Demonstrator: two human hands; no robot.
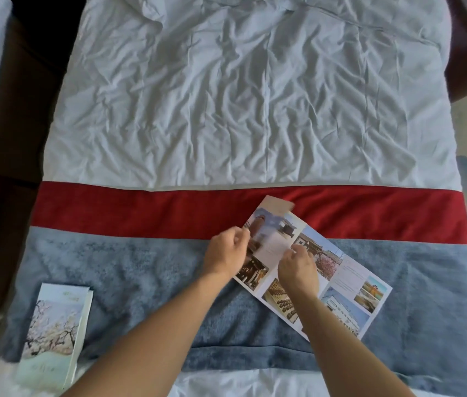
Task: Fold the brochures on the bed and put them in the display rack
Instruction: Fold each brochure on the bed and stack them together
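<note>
An unfolded photo brochure lies at an angle on the blue and red bed runner, right of centre. My left hand pinches the brochure's left panel, which is lifted and blurred. My right hand rests with curled fingers on the middle of the brochure, near a fold line. A stack of folded brochures with a blossom-tree cover lies at the lower left of the bed. No display rack is in view.
The bed is covered by a wrinkled white duvet, with a red band and a blue band across its foot. A dark gap and a second bed edge lie on the left. Pale floor runs along the right.
</note>
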